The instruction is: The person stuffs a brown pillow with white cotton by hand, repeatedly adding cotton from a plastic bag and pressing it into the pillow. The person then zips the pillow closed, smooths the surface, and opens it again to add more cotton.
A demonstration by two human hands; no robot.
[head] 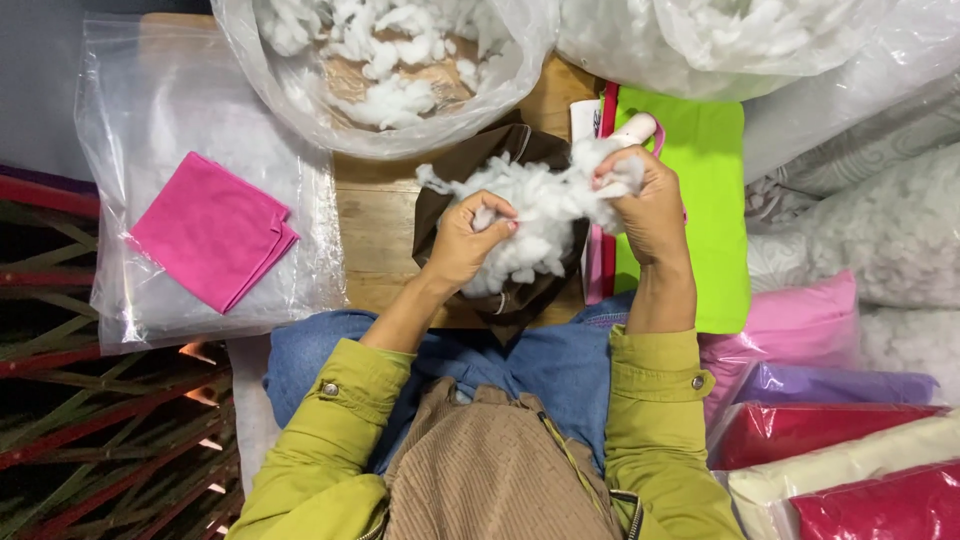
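My left hand [468,243] and my right hand [645,205] both grip one clump of white fibre stuffing [545,215], pulled between them. The clump sits over the mouth of a brown fabric cover [440,205] that lies on a wooden table [375,225] in front of my lap. My left fingers pinch the stuffing near its left side. My right fist holds its upper right end, next to a lime green fabric cover [700,160].
An open clear bag of white stuffing [390,70] stands at the back centre, another bag [720,35] at the back right. A folded pink cloth [213,228] lies on a clear plastic bag at left. Wrapped cushions, pink [790,325], purple, red and cream, are stacked at right.
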